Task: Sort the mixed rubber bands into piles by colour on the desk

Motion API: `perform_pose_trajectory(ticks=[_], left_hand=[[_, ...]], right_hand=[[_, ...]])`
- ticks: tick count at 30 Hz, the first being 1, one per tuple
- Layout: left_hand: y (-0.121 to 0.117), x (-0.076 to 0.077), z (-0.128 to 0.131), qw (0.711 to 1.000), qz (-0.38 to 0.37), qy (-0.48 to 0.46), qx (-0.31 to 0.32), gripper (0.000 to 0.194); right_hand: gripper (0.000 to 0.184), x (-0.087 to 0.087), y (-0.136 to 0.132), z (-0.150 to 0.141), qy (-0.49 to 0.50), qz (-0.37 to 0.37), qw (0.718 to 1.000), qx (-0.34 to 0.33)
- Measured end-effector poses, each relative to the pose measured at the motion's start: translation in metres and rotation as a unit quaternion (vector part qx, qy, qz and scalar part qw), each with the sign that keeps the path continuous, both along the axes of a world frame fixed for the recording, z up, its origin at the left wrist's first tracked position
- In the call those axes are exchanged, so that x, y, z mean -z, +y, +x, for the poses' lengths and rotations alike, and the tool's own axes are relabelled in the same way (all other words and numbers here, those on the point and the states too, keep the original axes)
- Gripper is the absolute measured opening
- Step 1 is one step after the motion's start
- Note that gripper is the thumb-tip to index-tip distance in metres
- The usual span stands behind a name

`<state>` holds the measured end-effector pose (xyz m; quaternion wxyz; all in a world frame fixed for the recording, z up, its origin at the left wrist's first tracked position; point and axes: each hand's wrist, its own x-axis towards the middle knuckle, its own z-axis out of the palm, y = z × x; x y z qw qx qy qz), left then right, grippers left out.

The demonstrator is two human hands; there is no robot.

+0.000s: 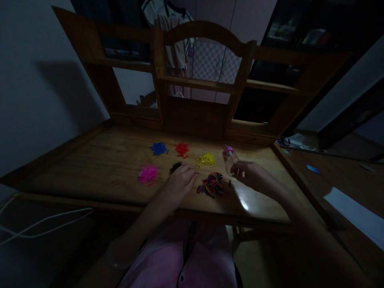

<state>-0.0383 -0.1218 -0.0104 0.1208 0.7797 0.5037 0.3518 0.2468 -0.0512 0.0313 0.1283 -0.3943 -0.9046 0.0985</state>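
Note:
My left hand lies low over the table, its fingers drawn together and pointing right. It partly covers a small pile of black pieces. Whatever its fingertips hold, if anything, is too small to make out. Beside the mixed-colour pile of small thin pieces, my right hand hangs with its fingers curled down in a pinch. Its fingertips are near the lower end of a clear container with a pink top, and I cannot tell whether they touch it.
Sorted piles of blue, red, yellow and pink pieces lie on the wooden table. A wooden shelf frame rises at the back. White cables hang at the left.

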Motion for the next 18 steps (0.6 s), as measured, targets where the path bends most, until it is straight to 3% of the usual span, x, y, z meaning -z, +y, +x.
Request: perform_pose_trajectory(ticks=[4,10,14,18], left_hand=[[-0.019,0.008,0.024,0.997,-0.032,-0.07,0.023,0.02],[-0.047,0.025,0.03,0.987,-0.079,-0.143,-0.009,0.018],[-0.053,0.036,0.024,0.98,-0.089,-0.179,-0.019,0.016],[-0.054,0.038,0.021,0.972,-0.109,-0.206,0.003,0.016]], right_hand=[[0.028,0.028,-0.021,0.0,-0.096,0.024,0.993,-0.063],[0.02,0.041,-0.007,0.0,-0.162,0.04,0.983,-0.083],[0.017,0.032,-0.002,-0.004,-0.169,0.012,0.983,-0.07],[0.011,0.009,0.003,-0.027,-0.066,-0.01,0.994,-0.082]])
